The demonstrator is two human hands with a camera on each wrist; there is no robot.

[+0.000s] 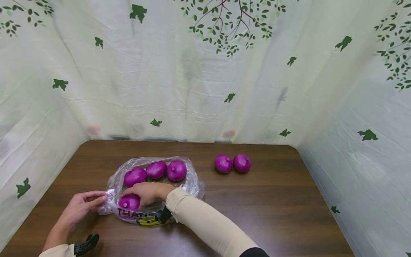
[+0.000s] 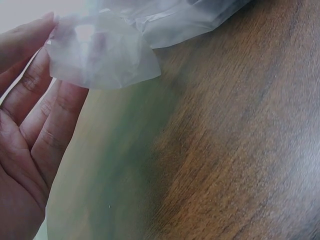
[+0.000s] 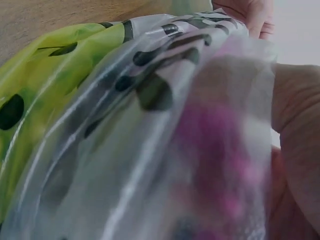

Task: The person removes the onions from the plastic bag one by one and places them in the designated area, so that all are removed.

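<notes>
A clear plastic bag [image 1: 196, 184] with dark lettering lies open-mouthed on the left half of the table. Four purple-red onions show in it: three along its far side, such as the red onion [image 1: 176, 170], and a near red onion [image 1: 129, 202]. My right hand [image 1: 148, 192] reaches inside and grips that near onion, its fingers curled over the top. At the bag's left edge, my left hand [image 1: 80, 207] pinches the plastic between thumb and fingers. In the right wrist view the plastic [image 3: 150, 100] covers much of the onion.
Two more red onions, one on the left [image 1: 223, 164] and one on the right [image 1: 242, 163], sit side by side on the brown wooden table [image 1: 273, 200], right of the bag. A leaf-patterned pale curtain [image 1: 179, 78] surrounds the table's back and sides.
</notes>
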